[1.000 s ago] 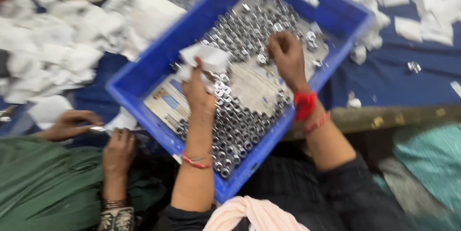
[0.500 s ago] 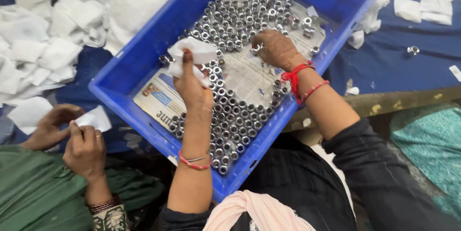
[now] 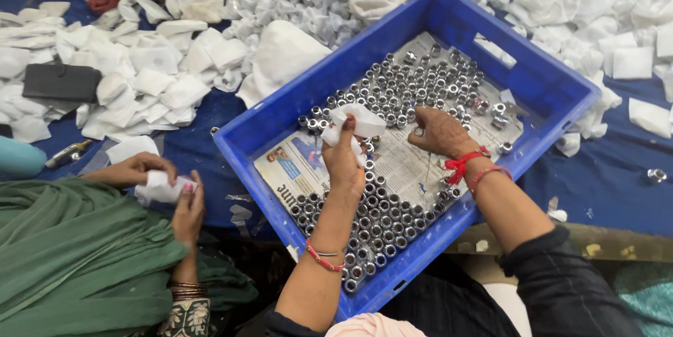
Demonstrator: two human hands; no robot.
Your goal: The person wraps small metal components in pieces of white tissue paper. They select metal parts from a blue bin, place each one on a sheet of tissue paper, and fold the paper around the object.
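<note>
Your left hand (image 3: pixel 345 158) pinches a small white paper square (image 3: pixel 359 121) between its fingertips, just above the blue plastic crate (image 3: pixel 277 123). Your right hand (image 3: pixel 438 132) has its fingers curled down together, touching the shiny metal nuts (image 3: pixel 413 88) on the newspaper lining (image 3: pixel 413 169). Beside the crate, another person's hands (image 3: pixel 165 186) fold white paper.

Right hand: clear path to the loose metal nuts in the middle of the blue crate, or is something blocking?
Likely yes. The right hand is already inside the blue crate, low over the metal nuts, with nothing between them. The left hand holds a white paper piece off to the side.
</note>
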